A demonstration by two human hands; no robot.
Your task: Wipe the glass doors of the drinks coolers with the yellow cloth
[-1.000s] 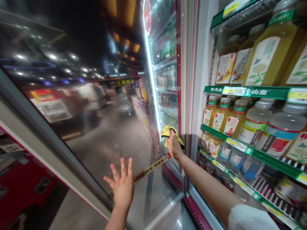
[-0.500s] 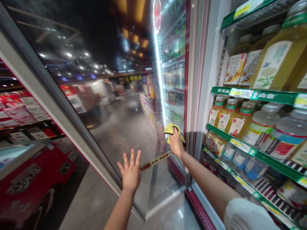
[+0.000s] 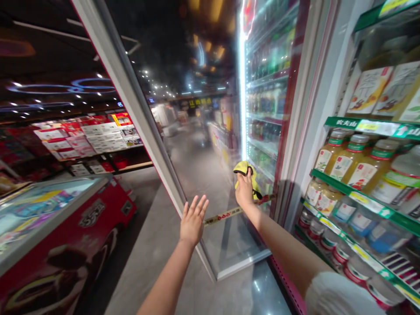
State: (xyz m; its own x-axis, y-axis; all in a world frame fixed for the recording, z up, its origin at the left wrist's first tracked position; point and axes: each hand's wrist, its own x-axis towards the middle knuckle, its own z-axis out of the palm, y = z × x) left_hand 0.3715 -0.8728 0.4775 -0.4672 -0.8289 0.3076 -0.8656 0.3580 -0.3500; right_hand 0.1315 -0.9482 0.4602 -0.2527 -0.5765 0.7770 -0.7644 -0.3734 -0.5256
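A glass door [image 3: 223, 258] in a grey frame stands swung out from a drinks cooler. My right hand [image 3: 244, 190] presses a yellow cloth [image 3: 243, 167] with black edging to the glass, near the hinge side. The fingers lie over the cloth, which bunches around them. My left hand [image 3: 193, 221] is lower and to the left, fingers stretched out, at the glass beside the door's left frame; nothing is in it. A printed strip [image 3: 226, 215] runs across the lower glass between the hands.
Bottled drinks [image 3: 361, 170] fill the green-edged cooler shelves [image 3: 367, 205] on the right. On the left stand a red chest freezer [image 3: 95, 232] and stacked boxes [image 3: 105, 135]. Grey floor [image 3: 141, 262] lies below. A lit cooler shows in or through the glass.
The view has turned left, so the door and shelves sit further right. Against the door, my left hand is nearer its left frame with fingers closer together. My right hand still has the cloth.
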